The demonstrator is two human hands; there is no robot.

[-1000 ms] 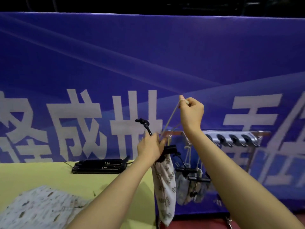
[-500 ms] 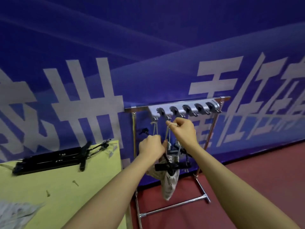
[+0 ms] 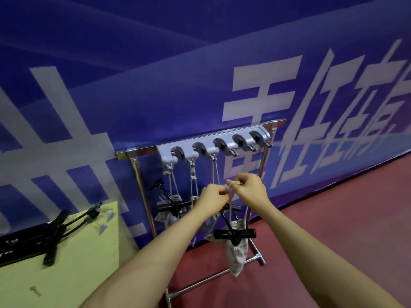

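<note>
Your left hand (image 3: 213,197) and your right hand (image 3: 250,192) are close together in front of the rack (image 3: 142,150). Both have their fingers curled tight and pinch the pale cord (image 3: 230,207). The cord looks looped round a finger of your right hand. The cord runs down from your hands to the little cloth bag (image 3: 236,254). The bag hangs in the air below your hands, in front of the rack and above the red floor (image 3: 333,218). A black bar (image 3: 233,234) sits across the top of the bag. This bag is not on a hook yet. Cords already hang from the first three hooks on the grey hook strip (image 3: 164,156), and the hung bags (image 3: 165,217) dangle under them, partly hidden by your left arm. So a good part of the job looks done. What I think is left is to lift the loop of cord up and slip it over the next empty hook (image 3: 234,152), which is up and a bit to the left of your right hand. Two more hooks past it look empty too. More black tools (image 3: 53,236) lie on the yellow table (image 3: 89,274) to your left.
</note>
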